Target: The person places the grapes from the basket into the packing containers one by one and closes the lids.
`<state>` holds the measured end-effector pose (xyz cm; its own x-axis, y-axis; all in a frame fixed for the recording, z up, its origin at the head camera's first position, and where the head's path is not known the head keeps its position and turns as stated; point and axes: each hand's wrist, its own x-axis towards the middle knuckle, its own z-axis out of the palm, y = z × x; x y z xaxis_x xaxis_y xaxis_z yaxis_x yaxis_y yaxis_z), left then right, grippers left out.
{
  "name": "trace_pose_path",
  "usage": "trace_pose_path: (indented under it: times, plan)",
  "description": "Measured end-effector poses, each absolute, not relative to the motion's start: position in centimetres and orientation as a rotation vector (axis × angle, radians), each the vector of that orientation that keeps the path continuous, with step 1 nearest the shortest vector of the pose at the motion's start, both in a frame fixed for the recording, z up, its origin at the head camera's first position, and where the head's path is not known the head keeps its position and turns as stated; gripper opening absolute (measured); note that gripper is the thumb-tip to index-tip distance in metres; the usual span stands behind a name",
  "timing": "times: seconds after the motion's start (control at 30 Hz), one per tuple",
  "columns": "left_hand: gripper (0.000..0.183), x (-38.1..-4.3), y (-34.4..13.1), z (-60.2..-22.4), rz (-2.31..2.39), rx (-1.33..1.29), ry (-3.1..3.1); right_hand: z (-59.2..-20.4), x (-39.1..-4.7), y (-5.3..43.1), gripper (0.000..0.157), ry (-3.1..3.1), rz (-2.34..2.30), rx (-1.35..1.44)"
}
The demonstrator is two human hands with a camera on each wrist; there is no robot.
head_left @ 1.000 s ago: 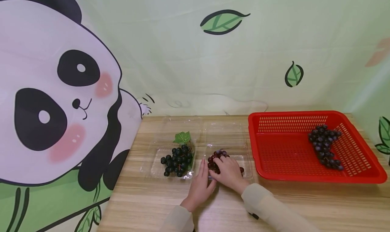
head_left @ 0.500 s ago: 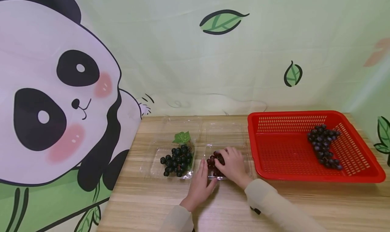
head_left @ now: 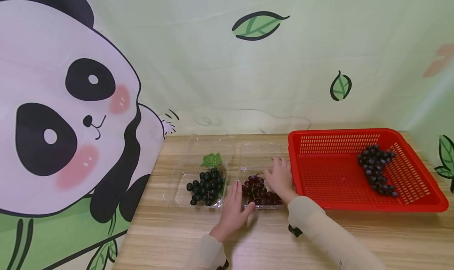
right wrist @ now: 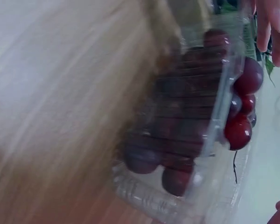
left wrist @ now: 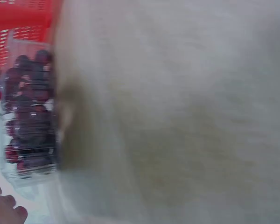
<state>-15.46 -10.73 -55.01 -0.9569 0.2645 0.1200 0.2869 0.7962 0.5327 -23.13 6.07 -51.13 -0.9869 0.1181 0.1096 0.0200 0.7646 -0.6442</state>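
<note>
A bunch of dark red grapes (head_left: 259,192) lies in a clear plastic clamshell box (right wrist: 210,140) whose lid (head_left: 262,155) is folded back behind it. My left hand (head_left: 232,213) rests along the box's left side, fingers straight and thumb spread at the front corner. Over the box's right back part is my right hand (head_left: 279,179), fingers relaxed and apart from the bunch, nothing held. In the left wrist view the grapes (left wrist: 30,112) show through the box's ribbed wall.
To the left stands another clear clamshell, its lid (head_left: 211,146) laid back, with near-black grapes (head_left: 205,187) and a green leaf (head_left: 211,160). A red plastic basket (head_left: 330,171) close to the right holds a bunch of dark purple grapes (head_left: 376,169). A printed cloth wall (head_left: 213,84) closes the table's back.
My right hand has lifted off the red grapes and moved right and back, uncovering the bunch, which now spreads across the box. My left hand stays at the box's left side.
</note>
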Motion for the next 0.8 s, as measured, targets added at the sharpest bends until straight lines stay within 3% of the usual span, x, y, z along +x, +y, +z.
trace_pose_path:
  times: [0.4, 0.8]
  plan:
    - [0.073, -20.8, -10.1, -51.5, -1.308, -0.302, -2.924, -51.0, -24.5, 6.1, 0.060, -2.875, 1.169, -0.250]
    - [0.078, -24.4, -9.8, -51.8, -1.937, 0.120, -2.823, -51.6, -25.8, 6.6, 0.063, -2.840, 1.309, -0.378]
